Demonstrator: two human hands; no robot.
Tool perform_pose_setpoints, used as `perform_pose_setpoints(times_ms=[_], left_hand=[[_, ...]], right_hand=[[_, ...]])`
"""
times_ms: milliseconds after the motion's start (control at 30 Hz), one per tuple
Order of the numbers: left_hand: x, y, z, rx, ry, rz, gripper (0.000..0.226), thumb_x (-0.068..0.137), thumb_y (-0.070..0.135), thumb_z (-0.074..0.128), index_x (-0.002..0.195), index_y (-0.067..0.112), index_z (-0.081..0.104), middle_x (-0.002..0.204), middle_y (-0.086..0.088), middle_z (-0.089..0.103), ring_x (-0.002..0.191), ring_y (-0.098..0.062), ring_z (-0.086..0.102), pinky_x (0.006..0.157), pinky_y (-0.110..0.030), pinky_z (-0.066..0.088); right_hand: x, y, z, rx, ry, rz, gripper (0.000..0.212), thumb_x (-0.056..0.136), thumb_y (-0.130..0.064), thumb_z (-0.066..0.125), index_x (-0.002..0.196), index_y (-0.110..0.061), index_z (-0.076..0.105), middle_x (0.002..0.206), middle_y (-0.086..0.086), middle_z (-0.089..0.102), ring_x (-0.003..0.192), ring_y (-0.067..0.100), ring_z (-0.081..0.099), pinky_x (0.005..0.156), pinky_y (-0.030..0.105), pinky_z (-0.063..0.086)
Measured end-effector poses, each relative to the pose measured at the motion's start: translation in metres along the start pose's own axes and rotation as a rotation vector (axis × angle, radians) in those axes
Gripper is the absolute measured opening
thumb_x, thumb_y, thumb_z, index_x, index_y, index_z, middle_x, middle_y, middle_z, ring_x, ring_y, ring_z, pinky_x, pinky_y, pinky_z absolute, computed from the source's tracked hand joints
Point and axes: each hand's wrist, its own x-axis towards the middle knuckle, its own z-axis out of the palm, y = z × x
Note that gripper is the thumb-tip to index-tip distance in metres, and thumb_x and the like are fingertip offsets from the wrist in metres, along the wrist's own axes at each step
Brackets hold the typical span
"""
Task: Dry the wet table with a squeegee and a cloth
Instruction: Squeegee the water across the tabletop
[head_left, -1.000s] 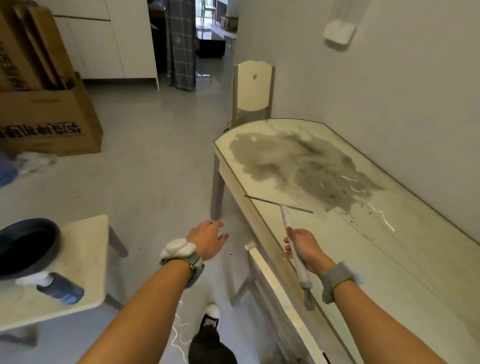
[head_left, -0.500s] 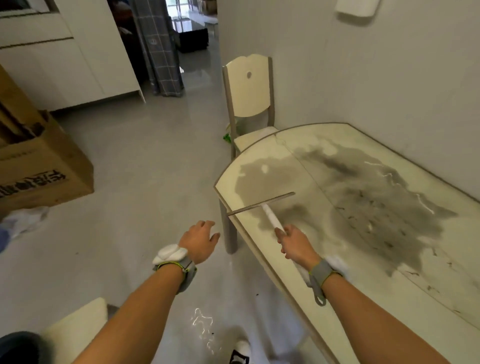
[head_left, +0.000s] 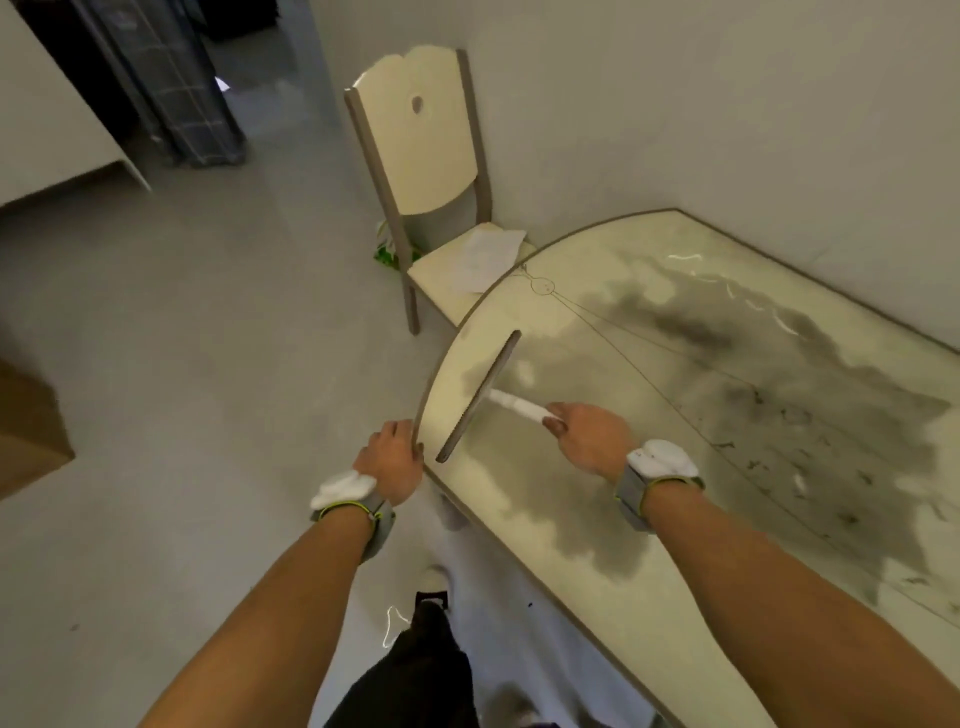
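The cream table (head_left: 524, 514) stands against the wall, its top covered by a wide dark wet patch (head_left: 727, 405). My right hand (head_left: 589, 439) grips the white handle of a squeegee (head_left: 480, 396). The squeegee's long grey blade lies over the table's rounded left end, close to the rim. My left hand (head_left: 395, 460) holds the table's edge, fingers curled over the rim just left of the blade. A white cloth (head_left: 485, 254) lies on the seat of the chair beyond the table's end.
A cream wooden chair (head_left: 421, 150) stands at the table's far end by the wall, with a green item (head_left: 387, 249) on the floor behind it. A cardboard box (head_left: 26, 431) sits at far left. Grey floor spreads to the left; my legs are below.
I have stepped closer to the table's rounded end. The squeegee blade swung round near the left rim, and my left hand moved from mid-air onto the table's edge.
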Motion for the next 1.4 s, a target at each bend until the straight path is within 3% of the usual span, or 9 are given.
perform_pose_setpoints(times_ms=[167,367,600,867,1100,1200,1300,1400], left_hand=[[0.045,-0.013,-0.007,-0.009,-0.059,0.118,0.049,0.099,0.029,0.042,0.146,0.016,0.034,0.150,-0.007,0.035,0.126,-0.034,0.045,0.100,-0.044,0.042],[0.084,-0.025,-0.009,-0.068,-0.062,0.057,0.051,0.101,0.026,0.042,0.149,0.016,0.031,0.155,-0.007,0.029,0.130,-0.033,0.041,0.103,-0.040,0.040],[0.096,-0.010,0.004,-0.019,-0.077,0.060,0.053,0.101,0.030,0.039,0.151,0.015,0.027,0.157,-0.010,0.023,0.136,-0.034,0.033,0.107,-0.043,0.035],[0.076,0.010,0.020,0.089,-0.062,0.031,0.053,0.100,0.028,0.041,0.150,0.015,0.028,0.158,-0.009,0.022,0.141,-0.031,0.028,0.109,-0.043,0.030],[0.066,0.011,0.021,0.130,-0.069,0.021,0.052,0.101,0.029,0.039,0.150,0.016,0.026,0.158,-0.008,0.021,0.141,-0.030,0.027,0.110,-0.042,0.029],[0.063,0.009,0.020,0.127,-0.082,0.019,0.052,0.101,0.029,0.038,0.150,0.015,0.027,0.158,-0.008,0.023,0.141,-0.030,0.028,0.110,-0.043,0.030],[0.057,0.002,0.020,0.090,-0.137,0.006,0.051,0.101,0.030,0.038,0.149,0.015,0.028,0.154,-0.008,0.031,0.135,-0.031,0.037,0.107,-0.043,0.035],[0.047,-0.007,0.018,0.049,-0.165,-0.008,0.048,0.101,0.029,0.039,0.147,0.016,0.031,0.146,-0.008,0.041,0.126,-0.033,0.045,0.101,-0.044,0.041]], right_hand=[[0.057,-0.034,-0.014,-0.141,-0.072,-0.080,0.031,0.106,-0.035,0.033,0.122,-0.025,0.057,0.113,0.004,0.065,0.100,0.028,0.063,0.069,0.031,0.038],[0.100,-0.042,-0.021,-0.187,-0.159,-0.074,0.035,0.106,-0.033,0.032,0.132,-0.026,0.054,0.116,0.006,0.065,0.104,0.029,0.062,0.073,0.032,0.040],[0.098,0.009,-0.032,-0.217,-0.168,-0.017,0.033,0.106,-0.034,0.031,0.128,-0.028,0.055,0.112,0.003,0.065,0.100,0.026,0.062,0.071,0.030,0.037],[0.075,0.080,-0.040,-0.162,-0.164,0.034,0.031,0.106,-0.035,0.032,0.120,-0.026,0.057,0.097,0.000,0.060,0.091,0.025,0.060,0.073,0.034,0.045],[0.053,0.123,-0.062,-0.074,-0.148,0.096,0.030,0.106,-0.036,0.035,0.118,-0.025,0.060,0.101,0.004,0.066,0.092,0.027,0.061,0.078,0.035,0.048],[0.049,0.111,-0.064,-0.077,-0.122,0.048,0.028,0.105,-0.037,0.035,0.115,-0.026,0.060,0.097,0.001,0.062,0.095,0.028,0.061,0.074,0.033,0.043],[0.053,0.071,-0.055,-0.081,-0.135,-0.054,0.032,0.105,-0.038,0.035,0.123,-0.027,0.059,0.110,0.002,0.066,0.103,0.028,0.062,0.080,0.034,0.045],[0.059,0.028,-0.033,-0.120,-0.150,-0.192,0.033,0.104,-0.037,0.033,0.121,-0.027,0.060,0.112,0.002,0.067,0.102,0.026,0.062,0.076,0.034,0.042]])
